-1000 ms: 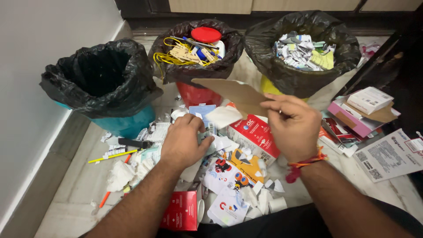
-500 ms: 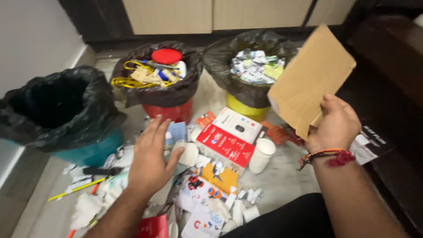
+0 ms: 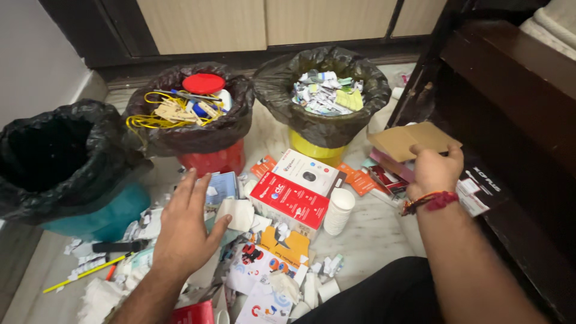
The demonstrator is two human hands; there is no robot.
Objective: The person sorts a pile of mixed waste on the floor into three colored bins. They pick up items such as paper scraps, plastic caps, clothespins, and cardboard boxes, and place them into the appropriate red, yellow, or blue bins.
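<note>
Pinching the brown cardboard sheet (image 3: 408, 139) at three o'clock, my right hand (image 3: 433, 171) lays it on the pink box (image 3: 390, 164); my left hand (image 3: 183, 231) hovers spread, empty, over scraps.

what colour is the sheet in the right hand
Plain brown cardboard sheet, held by the right hand; head view.

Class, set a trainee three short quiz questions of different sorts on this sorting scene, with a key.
1. True or false: the right hand holds a piece of brown cardboard.
2. Which bin holds shredded paper? A teal bin; B red bin; C yellow bin.
3. Fill in: the left hand hovers spread above the litter, beside a white ____.

Key: 1 true; 2 C; 3 tissue.
</note>
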